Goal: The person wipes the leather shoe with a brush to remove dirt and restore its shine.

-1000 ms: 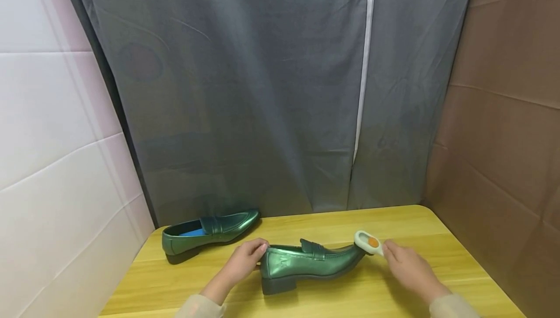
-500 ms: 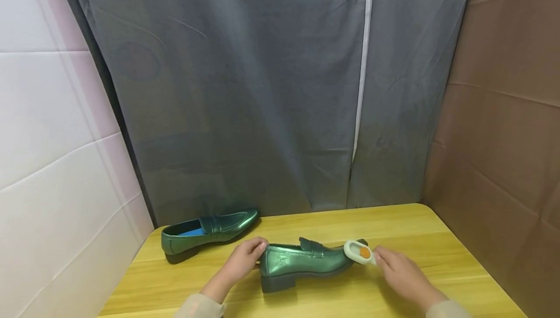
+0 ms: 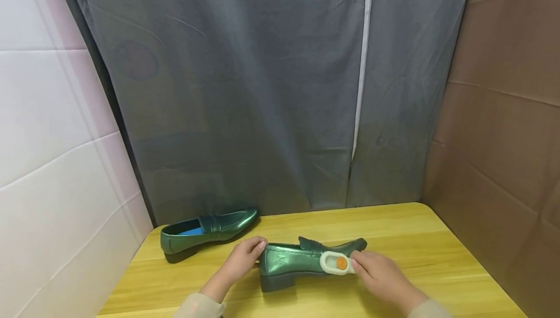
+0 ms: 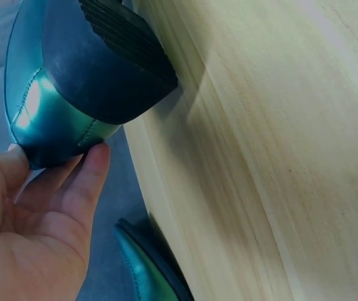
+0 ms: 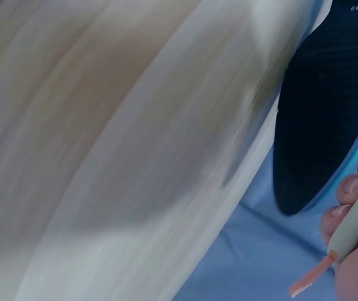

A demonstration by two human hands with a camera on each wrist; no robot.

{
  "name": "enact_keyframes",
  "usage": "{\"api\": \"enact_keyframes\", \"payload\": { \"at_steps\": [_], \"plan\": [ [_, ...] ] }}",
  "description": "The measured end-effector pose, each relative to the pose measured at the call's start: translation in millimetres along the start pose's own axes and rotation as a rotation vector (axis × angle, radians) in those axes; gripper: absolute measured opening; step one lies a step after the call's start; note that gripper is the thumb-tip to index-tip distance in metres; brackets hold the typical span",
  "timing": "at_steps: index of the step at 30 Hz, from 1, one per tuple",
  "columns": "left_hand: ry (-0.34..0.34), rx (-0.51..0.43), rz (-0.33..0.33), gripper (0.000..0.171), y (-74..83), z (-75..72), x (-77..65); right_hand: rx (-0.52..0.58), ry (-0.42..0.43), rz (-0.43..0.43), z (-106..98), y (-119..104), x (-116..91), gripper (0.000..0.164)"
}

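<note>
A metallic green loafer point(image 3: 288, 260) is held raised over the table, toe to the right. At its heel, my left hand point(image 3: 243, 258) pinches the back edge, thumb and fingers on either side. The left wrist view shows this left hand point(image 4: 47, 216) under the heel block point(image 4: 113, 69). My right hand point(image 3: 382, 276) grips the handle of a white brush-like tool point(image 3: 327, 263) with an oval head and an orange button. The head lies against the loafer's near side, toward the front. In the right wrist view, the dark ridged sole point(image 5: 320, 119) faces the camera beside the handle point(image 5: 357, 222).
A second green loafer point(image 3: 227, 225) with a blue insole stands at the back left of the yellow wooden table point(image 3: 393, 225). Behind the table hangs a grey curtain point(image 3: 245, 114). A white panel point(image 3: 57, 162) closes the left side, a brown one point(image 3: 503, 138) the right.
My right hand has moved left with the brush-like tool, sliding its head from the loafer's toe tip back along the near side. My left hand keeps hold of the heel in the same place.
</note>
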State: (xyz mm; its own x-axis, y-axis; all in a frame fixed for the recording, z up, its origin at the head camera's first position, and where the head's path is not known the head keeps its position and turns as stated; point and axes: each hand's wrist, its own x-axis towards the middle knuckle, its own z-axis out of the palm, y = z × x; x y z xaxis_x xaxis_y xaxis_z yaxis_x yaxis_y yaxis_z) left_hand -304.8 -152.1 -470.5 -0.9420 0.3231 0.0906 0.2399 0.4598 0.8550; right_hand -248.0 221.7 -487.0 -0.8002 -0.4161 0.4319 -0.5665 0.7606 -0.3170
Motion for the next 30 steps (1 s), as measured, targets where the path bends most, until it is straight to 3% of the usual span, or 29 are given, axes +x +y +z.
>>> {"api": "enact_keyframes", "payload": {
  "at_steps": [8, 20, 30],
  "plan": [
    [-0.017, -0.008, -0.008, 0.026, 0.3, -1.2, -1.6, -0.098, 0.007, -0.108, 6.9, -22.3, 11.6, 0.014],
    [-0.019, -0.003, -0.003, 0.027, -0.9, -1.9, -0.5, -0.232, 0.023, -0.218, 19.6, -54.2, 28.0, 0.023],
    [-0.013, 0.007, 0.001, 0.027, 0.9, -1.4, -0.8, -0.247, -0.008, -0.23, 37.6, -78.9, 41.7, 0.032]
  ]
}}
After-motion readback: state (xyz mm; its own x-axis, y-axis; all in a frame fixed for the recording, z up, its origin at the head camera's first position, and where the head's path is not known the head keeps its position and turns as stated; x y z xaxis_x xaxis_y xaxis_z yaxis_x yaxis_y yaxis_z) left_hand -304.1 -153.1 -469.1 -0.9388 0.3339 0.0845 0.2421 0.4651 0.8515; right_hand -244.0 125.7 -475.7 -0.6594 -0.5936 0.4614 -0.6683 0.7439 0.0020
